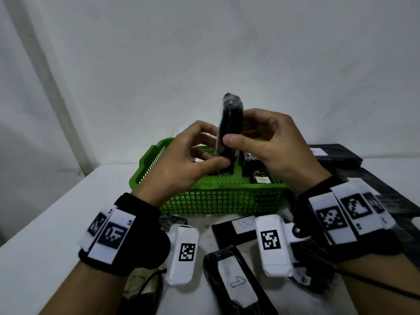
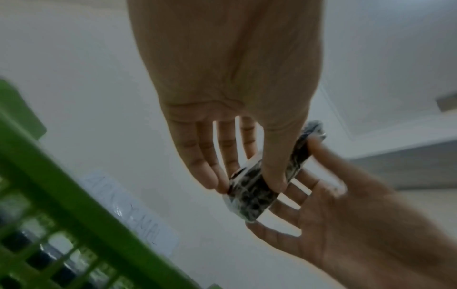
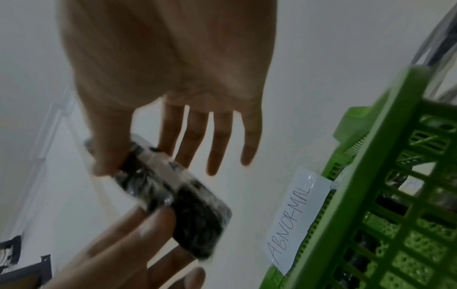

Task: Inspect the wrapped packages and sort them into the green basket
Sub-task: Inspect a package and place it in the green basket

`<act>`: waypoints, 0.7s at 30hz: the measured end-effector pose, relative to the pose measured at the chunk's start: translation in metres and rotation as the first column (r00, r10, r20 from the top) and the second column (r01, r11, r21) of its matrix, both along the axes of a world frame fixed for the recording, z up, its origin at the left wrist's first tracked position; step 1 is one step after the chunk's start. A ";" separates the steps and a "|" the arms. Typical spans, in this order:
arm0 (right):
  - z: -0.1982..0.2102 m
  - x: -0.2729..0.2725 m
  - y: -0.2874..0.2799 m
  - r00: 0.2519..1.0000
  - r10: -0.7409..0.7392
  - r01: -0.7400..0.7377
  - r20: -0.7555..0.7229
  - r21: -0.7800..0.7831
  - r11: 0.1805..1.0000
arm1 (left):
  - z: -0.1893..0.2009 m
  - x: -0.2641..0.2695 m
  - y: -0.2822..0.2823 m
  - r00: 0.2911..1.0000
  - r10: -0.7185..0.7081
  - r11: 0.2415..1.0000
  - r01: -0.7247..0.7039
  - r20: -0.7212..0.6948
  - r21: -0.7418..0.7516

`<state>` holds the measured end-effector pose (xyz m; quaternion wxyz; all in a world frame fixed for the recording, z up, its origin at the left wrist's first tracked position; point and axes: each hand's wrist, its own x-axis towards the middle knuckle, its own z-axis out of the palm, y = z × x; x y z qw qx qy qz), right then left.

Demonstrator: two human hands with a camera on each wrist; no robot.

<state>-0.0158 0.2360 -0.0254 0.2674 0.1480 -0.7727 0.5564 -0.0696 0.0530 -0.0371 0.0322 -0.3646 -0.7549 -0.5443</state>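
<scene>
A black plastic-wrapped package (image 1: pixel 230 123) is held upright above the green basket (image 1: pixel 218 201) by both hands. The lower end is pinched by the left hand (image 1: pixel 181 164) between thumb and fingertips; higher up, the package is gripped by the right hand (image 1: pixel 270 146), with the thumb across its near face and the fingers behind. In the left wrist view the package (image 2: pixel 257 187) is seen edge-on between the two hands, and in the right wrist view a white label (image 3: pixel 170 170) is seen on the package (image 3: pixel 195 215). The basket rests on a white table (image 1: pixel 56 223) against a pale wall, and several black wrapped packages (image 1: pixel 252 169) are seen inside it. A paper tag reading "ABNORMAL" (image 3: pixel 294 219) is taped to the basket's rim. On the table nearer the person, a further black package with a handwritten white label (image 1: pixel 236 285) is seen lying flat, and more black packages (image 1: pixel 336 153) are seen to the right of the basket.
</scene>
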 end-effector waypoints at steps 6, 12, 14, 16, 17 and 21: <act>0.003 0.003 0.001 0.951 0.302 -0.285 0.064 -0.194 0.939 | 0.000 0.001 -0.003 0.943 0.145 0.989 -0.151 -0.299 0.005; 0.000 0.002 -0.005 0.952 0.304 -0.303 -0.025 -0.191 0.933 | -0.004 -0.004 -0.004 0.917 0.180 0.984 -0.169 -0.355 0.062; 0.000 0.002 -0.007 0.952 0.304 -0.305 -0.036 -0.182 0.935 | -0.005 -0.007 -0.005 0.920 0.187 0.982 -0.173 -0.345 0.073; 0.002 0.002 -0.008 0.949 0.313 -0.312 -0.033 -0.228 0.922 | -0.006 -0.009 -0.007 0.925 0.178 0.984 -0.165 -0.337 0.068; 0.002 0.002 -0.007 0.950 0.312 -0.307 -0.026 -0.269 0.913 | -0.007 -0.011 -0.008 0.928 0.170 0.985 -0.161 -0.332 0.055; 0.006 0.003 0.000 0.978 0.206 -0.180 0.041 -0.348 0.920 | -0.008 -0.015 -0.010 0.978 0.066 0.998 -0.064 -0.200 0.016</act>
